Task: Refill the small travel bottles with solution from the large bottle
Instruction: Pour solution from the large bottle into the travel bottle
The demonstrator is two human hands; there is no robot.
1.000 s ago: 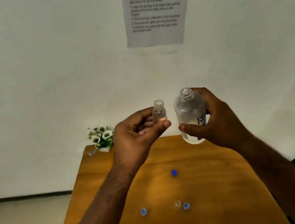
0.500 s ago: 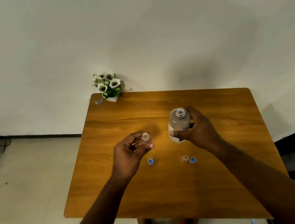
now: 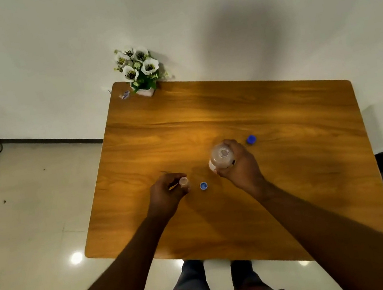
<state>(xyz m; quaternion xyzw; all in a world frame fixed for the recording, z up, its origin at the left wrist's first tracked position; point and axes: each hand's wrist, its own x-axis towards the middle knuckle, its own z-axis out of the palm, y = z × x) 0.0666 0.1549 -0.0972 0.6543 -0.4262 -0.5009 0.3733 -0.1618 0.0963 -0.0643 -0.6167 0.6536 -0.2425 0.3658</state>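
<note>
My left hand holds a small clear travel bottle, uncapped, upright and low over the wooden table. My right hand grips the large clear bottle, also uncapped and upright, just right of the small one. A small blue cap lies on the table between my hands. A larger blue cap lies beyond my right hand. The second small bottle seen earlier is hidden, probably behind my right hand.
A white pot of white flowers stands at the table's far left corner, with a small wrapped item beside it. The wall runs close behind the table. My legs and feet show below the near edge.
My head has tilted down, so the view swung from the wall to the tabletop. Both hands have lowered the two bottles toward the table, still upright and side by side.
</note>
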